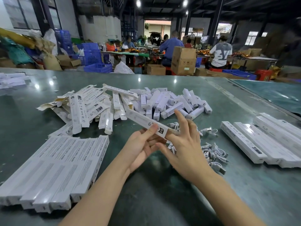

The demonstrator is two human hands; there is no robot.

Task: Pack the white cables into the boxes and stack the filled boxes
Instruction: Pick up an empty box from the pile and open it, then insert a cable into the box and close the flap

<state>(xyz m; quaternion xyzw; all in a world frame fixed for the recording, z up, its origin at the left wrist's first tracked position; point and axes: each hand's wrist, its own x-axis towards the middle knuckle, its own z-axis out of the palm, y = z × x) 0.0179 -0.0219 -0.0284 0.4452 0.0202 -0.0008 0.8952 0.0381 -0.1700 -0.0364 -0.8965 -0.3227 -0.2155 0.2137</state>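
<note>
My left hand (143, 144) grips a long white box (141, 119) near its near end, thumb on top, and holds it slanted above the table. My right hand (185, 144) is at that same end with straight fingers, the index pointing up; its fingertips touch the box's end. Just behind and right of the right hand lies a heap of coiled white cables (211, 150). A row of long white boxes (61, 168) lies side by side at the near left. Another row of long boxes (267, 141) lies at the right.
On the green table (162, 201), a loose heap of open long boxes (91, 105) lies centre left, with a pile of small white boxes (171, 103) beside it. More white boxes (11, 79) sit far left. People work at tables among cartons and blue crates behind.
</note>
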